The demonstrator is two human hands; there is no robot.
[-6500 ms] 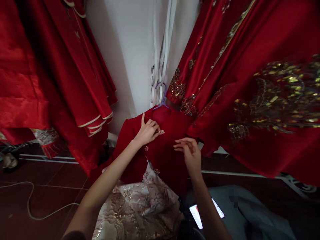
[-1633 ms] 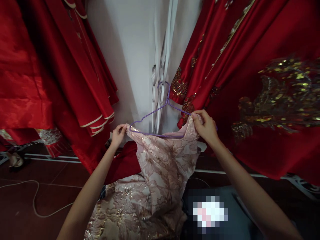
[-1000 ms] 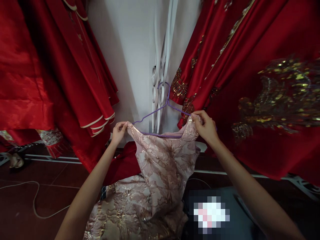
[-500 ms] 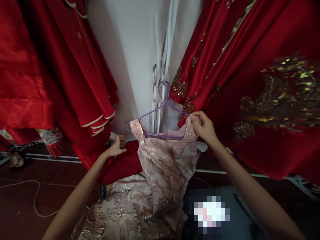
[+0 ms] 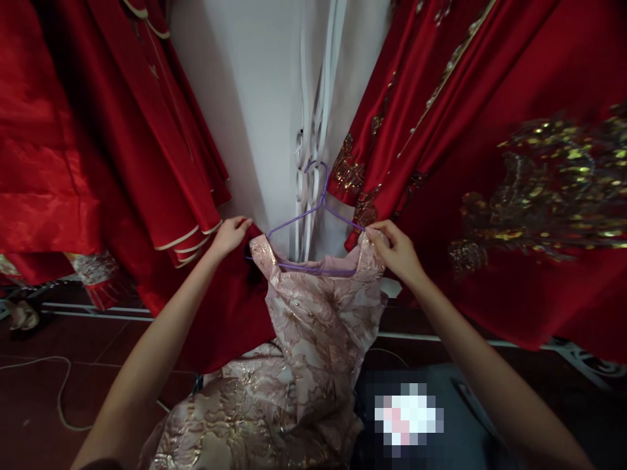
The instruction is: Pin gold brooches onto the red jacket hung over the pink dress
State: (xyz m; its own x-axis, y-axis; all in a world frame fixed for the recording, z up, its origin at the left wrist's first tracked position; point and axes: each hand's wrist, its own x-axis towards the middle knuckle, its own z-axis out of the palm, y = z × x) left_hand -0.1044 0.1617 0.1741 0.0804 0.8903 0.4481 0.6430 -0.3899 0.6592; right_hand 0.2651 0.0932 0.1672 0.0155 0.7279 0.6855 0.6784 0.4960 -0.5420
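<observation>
A pink and gold brocade dress (image 5: 313,339) hangs by its shoulders on a purple wire hanger (image 5: 313,215), whose hook rests on a white scrolled metal frame (image 5: 313,117). My right hand (image 5: 394,248) is closed on the dress's right shoulder strap at the hanger's end. My left hand (image 5: 230,235) grips a plain red garment (image 5: 230,307) and holds it up beside the hanger's left end. The red cloth drapes down behind the pink dress.
Red satin gowns with cream trim (image 5: 122,130) hang at the left. A red gown with gold sequin embroidery (image 5: 514,170) hangs at the right. A white cord (image 5: 59,391) lies on the dark red floor. A grey cloth (image 5: 490,424) lies at the lower right.
My left hand let go of the pink dress's left shoulder, dropped to the red garment, took hold of it and raised it to the hanger's left end. My right hand stayed put.
</observation>
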